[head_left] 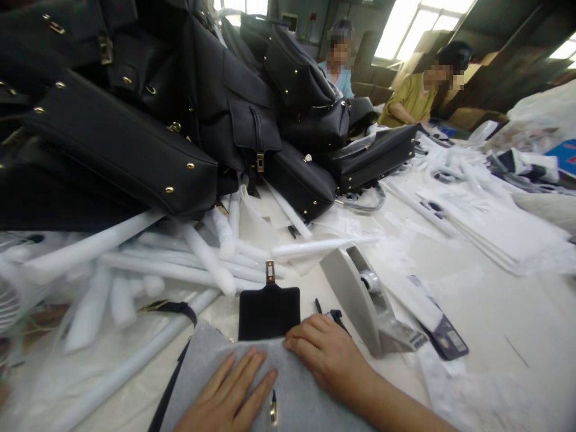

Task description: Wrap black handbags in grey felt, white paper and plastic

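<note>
My left hand (234, 390) lay flat, fingers extended, on a matte grey sheet (293, 393) nearest me on the worktop (495, 318). My right hand (324, 354) curled at its far edge; pinching or merely pressing, I could not tell. Just beyond: smooth, rectangular black flap (269, 315). Farther left: cylindrical white rods (209, 258).

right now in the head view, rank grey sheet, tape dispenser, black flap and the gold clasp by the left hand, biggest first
Grey sheet, even partly covered
Tape dispenser
Black flap
Gold clasp
</note>
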A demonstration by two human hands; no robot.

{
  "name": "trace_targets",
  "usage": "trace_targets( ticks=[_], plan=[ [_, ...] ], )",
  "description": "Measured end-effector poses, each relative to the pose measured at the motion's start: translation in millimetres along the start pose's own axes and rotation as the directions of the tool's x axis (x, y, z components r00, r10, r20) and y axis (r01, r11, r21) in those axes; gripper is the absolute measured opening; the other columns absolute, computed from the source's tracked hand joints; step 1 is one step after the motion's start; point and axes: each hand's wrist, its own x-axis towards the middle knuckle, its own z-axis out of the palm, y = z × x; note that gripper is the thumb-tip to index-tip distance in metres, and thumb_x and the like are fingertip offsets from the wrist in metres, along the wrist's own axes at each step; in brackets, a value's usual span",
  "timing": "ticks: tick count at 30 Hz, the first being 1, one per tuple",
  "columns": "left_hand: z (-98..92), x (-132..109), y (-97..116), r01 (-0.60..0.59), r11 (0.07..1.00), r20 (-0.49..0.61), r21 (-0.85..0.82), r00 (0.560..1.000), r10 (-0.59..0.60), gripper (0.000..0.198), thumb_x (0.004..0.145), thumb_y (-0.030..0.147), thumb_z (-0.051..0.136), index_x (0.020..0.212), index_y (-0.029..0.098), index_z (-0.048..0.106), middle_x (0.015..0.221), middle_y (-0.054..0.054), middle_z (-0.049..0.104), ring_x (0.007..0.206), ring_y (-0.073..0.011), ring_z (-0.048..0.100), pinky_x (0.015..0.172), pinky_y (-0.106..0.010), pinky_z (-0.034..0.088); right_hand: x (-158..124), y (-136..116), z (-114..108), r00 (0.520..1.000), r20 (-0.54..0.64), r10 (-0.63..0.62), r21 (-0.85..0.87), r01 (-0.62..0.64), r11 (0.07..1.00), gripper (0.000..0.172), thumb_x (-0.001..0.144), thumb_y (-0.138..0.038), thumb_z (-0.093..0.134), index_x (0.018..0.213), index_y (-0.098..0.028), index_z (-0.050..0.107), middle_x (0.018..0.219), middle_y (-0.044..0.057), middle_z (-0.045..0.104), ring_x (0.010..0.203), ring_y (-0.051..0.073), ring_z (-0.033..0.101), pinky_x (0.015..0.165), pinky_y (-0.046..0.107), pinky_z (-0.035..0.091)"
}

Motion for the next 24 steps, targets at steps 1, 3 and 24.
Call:
trace_targets(
  ticks=[1,3,24],
  plan=[
    [-6.0,1,3,0.017,0.999,0.027,-0.029,1.0,-0.016,0.056,0.095,0.054,0.048,0.141,0.023,0.048,0.137,-0.005,0.06,0.127,-0.0196,0.053,0.109,-0.03,0.039,-1,0,1,1.0,-0.004,-0.003,-0.001,0.003,1.0,0.017,0.1,-0.016,0.048,0.106,-0.017,0.064,0.103,0.003,0.07,0.091,0.018,0.056,0.083,0.034,0.044],
    [-14.3,1,9,0.055,0.996,0.069,-0.076,0.996,-0.049,0.075,0.087,0.069,0.049,0.145,0.022,0.043,0.144,-0.008,0.053,0.133,-0.0229,0.048,0.109,-0.033,0.039,-1,0,1,1.0,-0.008,-0.011,-0.003,0.011,1.0,0.019,0.1,-0.014,0.047,0.107,-0.016,0.064,0.104,0.005,0.07,0.093,0.018,0.057,0.084,0.035,0.045],
    [-6.3,-8,2,0.098,0.935,0.237,-0.341,0.971,-0.015,0.097,0.075,0.067,0.068,0.153,0.03,0.023,0.157,-0.014,0.031,0.14,-0.0345,0.039,0.113,-0.053,0.033,-57,-59,-14,0.954,0.225,0.199,-0.128,-0.173,0.977,0.081,0.091,-0.066,0.048,0.156,-0.025,0.022,0.163,0.008,0.018,0.15,0.034,0.011,0.119,0.062,0.003]
  ],
)
